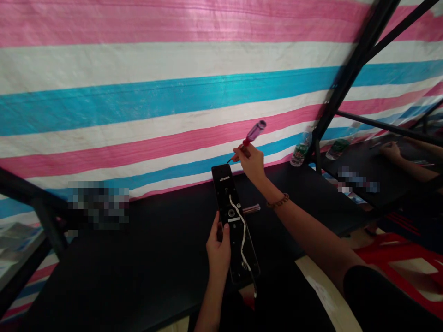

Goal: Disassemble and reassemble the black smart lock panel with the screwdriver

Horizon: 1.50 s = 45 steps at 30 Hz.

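My left hand (218,249) grips the left edge of a long black panel (224,186), thumb on its face. A pale cable (244,230) runs down the panel and hangs past its lower end. White labels and small round parts show on the panel's face. In my right hand (252,161) is a screwdriver (254,133) with a clear pinkish-purple handle and a red collar. Its tip is at the panel's top right corner; whether it touches cannot be made out. Beside the panel's right edge lies a second clear-handled tool (251,209), partly hidden behind the panel.
The black table (138,267) meets a striped plastic sheet (173,106). A plastic bottle (301,147) stands by a black metal post (346,83). Another bottle (341,145) is on the neighbouring table, near another person's hand (391,151). A red stool (391,258) is at the right.
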Each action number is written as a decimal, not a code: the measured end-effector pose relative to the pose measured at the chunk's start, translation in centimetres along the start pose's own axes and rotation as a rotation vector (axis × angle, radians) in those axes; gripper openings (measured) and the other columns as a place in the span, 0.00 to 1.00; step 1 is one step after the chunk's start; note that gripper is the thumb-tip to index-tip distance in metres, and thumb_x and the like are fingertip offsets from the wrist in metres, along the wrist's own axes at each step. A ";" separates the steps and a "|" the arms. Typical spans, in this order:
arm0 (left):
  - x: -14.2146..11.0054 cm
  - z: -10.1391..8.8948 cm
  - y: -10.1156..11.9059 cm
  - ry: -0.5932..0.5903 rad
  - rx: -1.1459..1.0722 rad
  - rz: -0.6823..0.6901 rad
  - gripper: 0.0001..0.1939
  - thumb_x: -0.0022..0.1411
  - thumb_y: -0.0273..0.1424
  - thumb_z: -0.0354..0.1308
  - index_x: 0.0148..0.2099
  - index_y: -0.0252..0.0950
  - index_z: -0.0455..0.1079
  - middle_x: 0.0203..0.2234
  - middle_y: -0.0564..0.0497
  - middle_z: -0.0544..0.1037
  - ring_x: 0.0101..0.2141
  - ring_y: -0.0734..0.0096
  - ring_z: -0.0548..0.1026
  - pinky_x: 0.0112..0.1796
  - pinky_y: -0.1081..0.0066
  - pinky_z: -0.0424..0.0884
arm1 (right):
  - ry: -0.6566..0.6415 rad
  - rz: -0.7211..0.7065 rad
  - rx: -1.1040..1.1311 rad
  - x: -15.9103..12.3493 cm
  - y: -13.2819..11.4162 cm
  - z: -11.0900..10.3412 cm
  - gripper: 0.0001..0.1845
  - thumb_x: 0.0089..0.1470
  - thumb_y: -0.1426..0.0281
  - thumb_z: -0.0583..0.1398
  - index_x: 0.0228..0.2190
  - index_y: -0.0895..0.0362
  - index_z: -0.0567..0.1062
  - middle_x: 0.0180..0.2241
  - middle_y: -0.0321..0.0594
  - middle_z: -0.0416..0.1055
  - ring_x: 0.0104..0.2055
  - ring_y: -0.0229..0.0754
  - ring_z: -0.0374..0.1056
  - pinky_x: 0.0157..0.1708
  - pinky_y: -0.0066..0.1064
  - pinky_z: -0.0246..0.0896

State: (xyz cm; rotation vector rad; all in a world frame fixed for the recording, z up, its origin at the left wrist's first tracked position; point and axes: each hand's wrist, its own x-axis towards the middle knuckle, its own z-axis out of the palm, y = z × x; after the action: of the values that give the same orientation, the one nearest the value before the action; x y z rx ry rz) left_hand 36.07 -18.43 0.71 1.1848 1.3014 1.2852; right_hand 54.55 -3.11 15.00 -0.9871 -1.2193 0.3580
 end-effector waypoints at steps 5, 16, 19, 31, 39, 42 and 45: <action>-0.4 -6.6 0.0 0.180 0.426 0.257 0.19 0.67 0.43 0.55 0.51 0.37 0.77 0.46 0.42 0.80 0.46 0.57 0.79 0.51 0.56 0.73 | 0.291 0.073 0.226 -6.6 -3.1 -4.4 0.12 0.60 0.58 0.65 0.35 0.54 0.74 0.32 0.36 0.81 0.29 0.39 0.78 0.33 0.33 0.78; 2.6 -9.0 -0.6 -0.160 0.850 0.351 0.18 0.64 0.42 0.57 0.48 0.40 0.81 0.42 0.43 0.80 0.44 0.51 0.74 0.48 0.52 0.72 | 0.366 0.559 0.438 -20.3 -4.9 -10.5 0.12 0.56 0.61 0.70 0.34 0.56 0.79 0.33 0.41 0.83 0.28 0.39 0.79 0.30 0.28 0.77; 2.9 -8.1 -0.6 -0.138 0.896 0.358 0.17 0.65 0.42 0.56 0.45 0.39 0.81 0.40 0.43 0.80 0.42 0.51 0.74 0.47 0.53 0.71 | 0.350 0.628 0.436 -21.9 -5.4 -10.8 0.12 0.55 0.60 0.71 0.33 0.56 0.80 0.33 0.42 0.83 0.28 0.40 0.79 0.29 0.29 0.77; 1.2 -7.0 2.6 -0.174 0.484 0.099 0.14 0.60 0.44 0.62 0.37 0.39 0.79 0.35 0.46 0.83 0.39 0.56 0.79 0.44 0.59 0.74 | 0.223 0.616 0.521 -22.0 -7.4 -8.4 0.09 0.59 0.60 0.67 0.34 0.53 0.80 0.34 0.41 0.82 0.29 0.41 0.79 0.30 0.32 0.78; -3.3 -5.7 3.5 -0.095 0.017 -0.185 0.18 0.50 0.43 0.73 0.37 0.34 0.80 0.31 0.46 0.84 0.33 0.64 0.82 0.36 0.69 0.77 | 0.104 0.588 0.539 -22.2 -8.6 -6.1 0.10 0.63 0.61 0.64 0.36 0.53 0.81 0.35 0.43 0.83 0.30 0.42 0.80 0.30 0.33 0.78; -3.5 -5.5 2.6 -0.025 -0.047 -0.216 0.20 0.48 0.45 0.74 0.36 0.34 0.81 0.30 0.46 0.84 0.32 0.65 0.81 0.35 0.71 0.77 | 0.072 0.566 0.474 -22.2 -8.9 -6.2 0.11 0.64 0.60 0.63 0.36 0.53 0.82 0.33 0.43 0.83 0.29 0.43 0.80 0.31 0.34 0.78; -3.5 -5.2 2.2 -0.021 -0.073 -0.237 0.20 0.47 0.45 0.74 0.35 0.34 0.81 0.29 0.47 0.83 0.31 0.68 0.79 0.33 0.72 0.77 | 0.035 0.559 0.400 -22.0 -9.2 -6.5 0.11 0.64 0.60 0.62 0.36 0.51 0.82 0.30 0.42 0.82 0.29 0.45 0.79 0.31 0.37 0.78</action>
State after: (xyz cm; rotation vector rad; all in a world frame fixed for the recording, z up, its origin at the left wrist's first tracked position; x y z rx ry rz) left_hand 31.29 -22.54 2.99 0.9594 1.3248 1.1354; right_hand 50.28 -26.64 8.65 -0.9614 -0.7766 0.9795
